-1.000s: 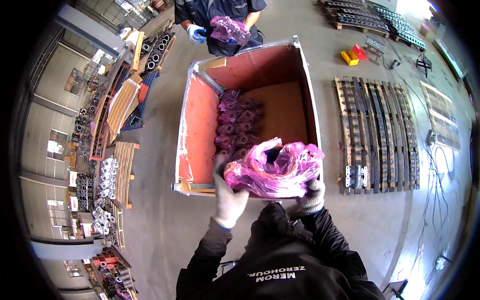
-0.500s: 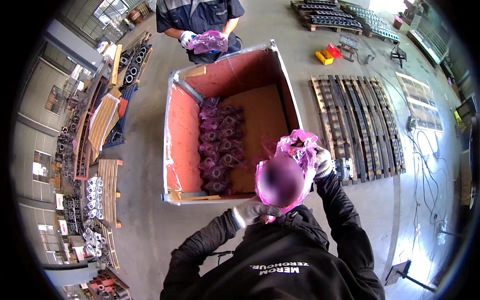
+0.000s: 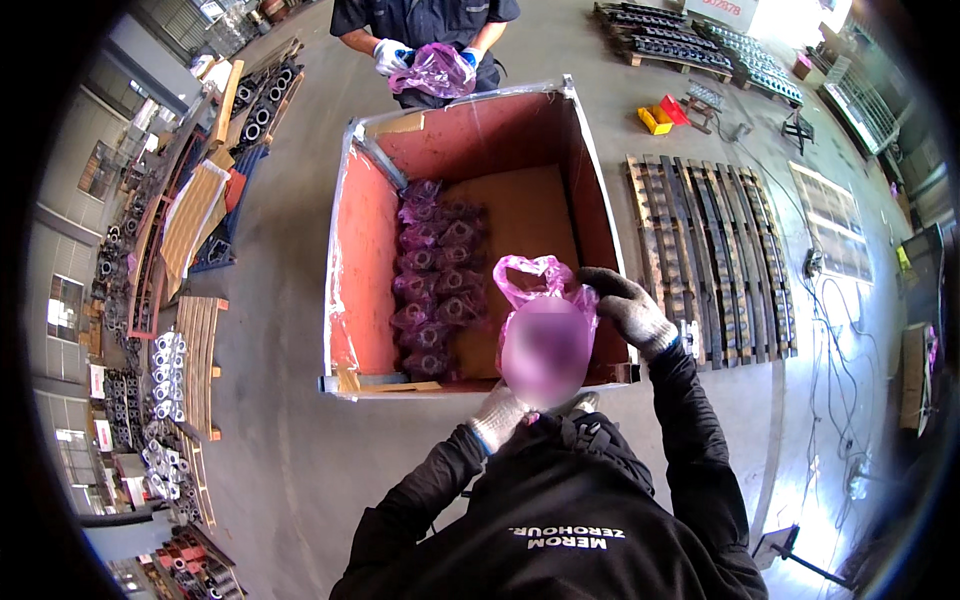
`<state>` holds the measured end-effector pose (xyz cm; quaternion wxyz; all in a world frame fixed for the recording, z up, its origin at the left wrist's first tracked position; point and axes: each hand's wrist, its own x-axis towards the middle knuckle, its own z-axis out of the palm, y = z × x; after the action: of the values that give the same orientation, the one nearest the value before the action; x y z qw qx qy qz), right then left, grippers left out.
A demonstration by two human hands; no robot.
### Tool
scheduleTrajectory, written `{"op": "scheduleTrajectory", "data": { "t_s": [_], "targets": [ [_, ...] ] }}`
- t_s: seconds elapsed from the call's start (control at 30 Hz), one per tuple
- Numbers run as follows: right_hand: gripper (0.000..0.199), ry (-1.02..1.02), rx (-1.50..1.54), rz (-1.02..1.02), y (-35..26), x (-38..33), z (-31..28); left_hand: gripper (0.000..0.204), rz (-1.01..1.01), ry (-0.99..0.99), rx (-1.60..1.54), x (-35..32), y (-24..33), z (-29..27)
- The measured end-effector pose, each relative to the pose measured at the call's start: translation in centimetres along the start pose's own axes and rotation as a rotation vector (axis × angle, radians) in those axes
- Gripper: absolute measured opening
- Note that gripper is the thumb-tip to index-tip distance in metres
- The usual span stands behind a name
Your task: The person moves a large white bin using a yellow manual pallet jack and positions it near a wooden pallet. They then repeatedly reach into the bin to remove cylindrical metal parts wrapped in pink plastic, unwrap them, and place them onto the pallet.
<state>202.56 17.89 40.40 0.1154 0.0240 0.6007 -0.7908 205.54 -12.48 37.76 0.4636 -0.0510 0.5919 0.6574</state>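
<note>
A pink plastic bag [image 3: 550, 310] hangs over the near side of a red-walled crate [image 3: 358, 270], its lower part blurred, so its contents cannot be made out. My gloved left hand [image 3: 503, 412] is closed on the bag's bottom end, fingers partly hidden behind it. At its upper right edge, my gloved right hand [image 3: 632, 308] grips the plastic, with the bag's mouth forming a loop beside it. Inside the crate, several metal parts wrapped in pink plastic [image 3: 432, 262] stand in rows along the left wall, next to a brown cardboard sheet [image 3: 535, 215].
Across the crate, a co-worker [image 3: 425, 25] in gloves holds another pink bag [image 3: 437, 72]. A slatted wooden pallet [image 3: 710, 260] lies to the right. Cables [image 3: 850, 350] trail over the floor farther right. Metal parts [image 3: 168, 375] and boards [image 3: 200, 350] line the left side.
The bag's top has gone from bunched to a raised loop. My right hand has shifted slightly left and up the bag. The co-worker's bag has moved right, both hands now showing on it.
</note>
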Motion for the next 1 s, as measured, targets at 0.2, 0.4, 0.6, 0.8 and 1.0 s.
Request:
{"op": "scheduleTrajectory", "data": {
  "t_s": [0.2,0.4,0.6,0.8,1.0],
  "targets": [
    [0.069,0.116,-0.473,-0.061,1.4,3.6,5.3,0.019,-0.022,0.171,0.111,-1.1,0.3,-0.8],
    [0.020,0.027,-0.419,-0.131,1.0,4.6,7.2,0.019,-0.020,0.208,-0.014,-2.0,0.3,-1.3],
    [0.031,0.246,0.060,-0.094,5.6,-0.1,3.5,0.017,-0.061,0.235,0.016,-2.4,1.1,-2.1],
    [0.028,0.682,0.368,0.048,10.7,0.0,2.7,0.018,-0.058,0.164,0.122,-2.5,1.1,-3.0],
    [0.032,0.779,0.169,0.126,13.4,-1.3,0.3,0.019,0.000,0.082,0.112,-2.7,1.2,-2.1]
  ]
}}
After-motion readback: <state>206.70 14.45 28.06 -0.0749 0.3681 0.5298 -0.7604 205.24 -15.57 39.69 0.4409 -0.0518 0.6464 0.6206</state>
